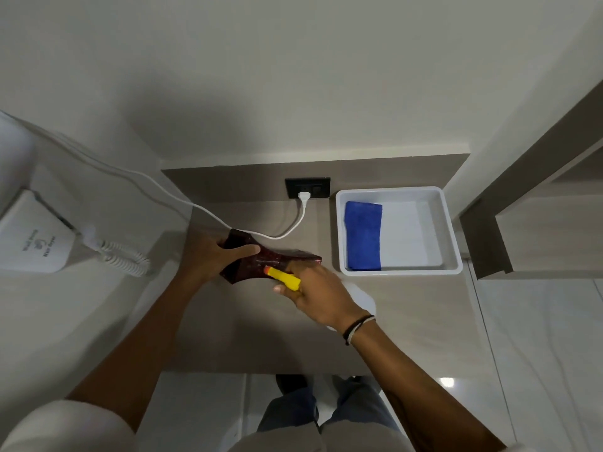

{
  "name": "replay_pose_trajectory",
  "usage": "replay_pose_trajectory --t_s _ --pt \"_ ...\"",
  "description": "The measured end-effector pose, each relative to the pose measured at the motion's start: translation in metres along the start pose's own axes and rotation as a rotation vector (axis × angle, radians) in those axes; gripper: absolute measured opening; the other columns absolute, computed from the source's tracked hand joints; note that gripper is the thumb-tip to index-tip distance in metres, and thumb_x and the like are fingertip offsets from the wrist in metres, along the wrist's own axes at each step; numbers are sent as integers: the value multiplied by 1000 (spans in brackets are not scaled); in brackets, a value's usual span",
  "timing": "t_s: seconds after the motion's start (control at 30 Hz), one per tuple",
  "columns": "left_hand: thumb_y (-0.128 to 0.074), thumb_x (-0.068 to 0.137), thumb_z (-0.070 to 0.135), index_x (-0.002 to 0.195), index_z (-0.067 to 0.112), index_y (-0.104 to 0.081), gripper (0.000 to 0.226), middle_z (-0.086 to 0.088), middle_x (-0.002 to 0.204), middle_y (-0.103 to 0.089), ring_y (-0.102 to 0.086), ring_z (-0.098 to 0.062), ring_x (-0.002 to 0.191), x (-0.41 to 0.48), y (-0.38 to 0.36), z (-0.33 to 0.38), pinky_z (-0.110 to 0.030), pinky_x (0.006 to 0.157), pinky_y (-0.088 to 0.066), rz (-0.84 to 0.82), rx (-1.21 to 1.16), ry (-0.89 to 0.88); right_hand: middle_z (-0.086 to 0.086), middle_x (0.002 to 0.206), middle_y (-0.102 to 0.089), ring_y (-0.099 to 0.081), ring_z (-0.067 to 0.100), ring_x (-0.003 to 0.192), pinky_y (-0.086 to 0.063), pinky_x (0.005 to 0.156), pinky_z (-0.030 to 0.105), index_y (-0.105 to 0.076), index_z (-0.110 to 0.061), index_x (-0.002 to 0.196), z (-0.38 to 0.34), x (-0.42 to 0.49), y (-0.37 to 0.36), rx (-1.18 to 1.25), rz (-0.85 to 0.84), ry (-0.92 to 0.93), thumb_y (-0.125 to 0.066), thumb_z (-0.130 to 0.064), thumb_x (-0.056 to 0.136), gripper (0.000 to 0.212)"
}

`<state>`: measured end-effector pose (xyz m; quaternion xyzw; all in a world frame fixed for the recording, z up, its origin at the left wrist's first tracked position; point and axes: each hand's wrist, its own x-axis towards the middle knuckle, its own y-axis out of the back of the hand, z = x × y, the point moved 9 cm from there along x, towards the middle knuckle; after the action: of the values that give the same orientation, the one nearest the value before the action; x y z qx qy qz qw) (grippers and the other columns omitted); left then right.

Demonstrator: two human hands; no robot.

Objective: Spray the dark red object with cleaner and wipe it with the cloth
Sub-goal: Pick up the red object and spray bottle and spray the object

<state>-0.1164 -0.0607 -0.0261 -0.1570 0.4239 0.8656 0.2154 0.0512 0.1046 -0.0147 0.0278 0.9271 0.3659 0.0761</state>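
Gripping dark red object (261,257), left hand (208,256); right hand (318,293) clasps spray bottle (284,278).

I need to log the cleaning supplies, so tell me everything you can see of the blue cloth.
The blue cloth looks like soft, plush microfibre, folded into a neat long rectangle. It lies flat along the left side of the white tray on the counter, near the tray's left wall. Neither hand touches it; it looks unused.

Pale walls (293,60), taupe counter (408,321), glossy floor (538,337)
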Motion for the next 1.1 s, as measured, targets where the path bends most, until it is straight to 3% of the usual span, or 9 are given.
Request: replay_pose_trajectory --t_s 0.13,0.23,0.33,0.43,0.67,0.8,0.87,0.97,1.1 --pt "-92 77 50 79 25 -72 32 19 48 -67 -61 18 49 2 -1 -2 -3 40 -39 -23 3 9 7 121 -74 -69 28 112 -61 87 46 -66 -16 122 15 -1 1 -86 31 -96 -63 -56 101 46" --pt "-92 78 46 96 27 -73 32 11 87 -76 -70 11 62 4 -6 -3 -4 46 -44 -72 -45 -28 8 123 -76 -69 30 113 -60 85 41 -67 -16 127 38 -8 3 -136 15 -160 -62 -55 102 47" --pt "-93 79 39 148 29 -57 79 10 131 -63 -67 -7 112 4 -15 -4 -19 82 -57 -162 -122 -87 10 121 -76 -67 32 115 -59 86 42 -67 -15 130 57 -15 7 -131 -1 -236 -61 -56 102 50" --pt "-95 76 40 163 38 -39 103 -2 155 -51 -52 -24 140 6 -20 -3 -45 110 -53 -200 -96 -149 12 115 -76 -65 32 115 -58 86 42 -69 -12 121 74 -21 7 -194 -40 -310 -61 -56 102 49" --pt "-88 61 59 157 46 -46 106 -7 153 -53 -57 -27 137 2 -18 2 -48 110 -55 -211 -77 -252 14 113 -76 -69 33 108 -48 78 34 -69 -11 114 92 -32 -1 -188 -115 -378 -61 -55 102 46" --pt "-91 50 54 145 56 -48 104 -1 147 -54 -56 -26 137 -4 -17 8 -33 102 -58 -232 -56 -335 13 112 -76 -70 33 106 -48 76 34 -68 -13 115 92 -34 -3 -145 -90 -403 -62 -55 102 44" --pt "-92 46 53 151 53 -42 116 -3 156 -44 -47 -25 144 -4 -17 6 -43 116 -47 -241 26 -345 13 110 -77 -71 32 104 -57 81 39 -70 -13 115 93 -34 -1 -96 -72 -431 -64 -54 101 44" --pt "-100 49 35 159 44 -36 128 2 163 -34 -36 -21 150 -7 -19 4 -42 122 -37 -282 77 -353 12 107 -78 -73 31 99 -60 84 42 -71 -13 113 92 -33 1 -18 -45 -443 -66 -53 101 42" --pt "-95 49 31 161 30 -41 124 -2 159 -45 -46 -23 146 -12 -20 7 -46 119 -44 -246 94 -365 12 104 -77 -72 30 95 -56 80 39 -71 -11 112 88 -31 1 10 -33 -422 -64 -54 101 45"
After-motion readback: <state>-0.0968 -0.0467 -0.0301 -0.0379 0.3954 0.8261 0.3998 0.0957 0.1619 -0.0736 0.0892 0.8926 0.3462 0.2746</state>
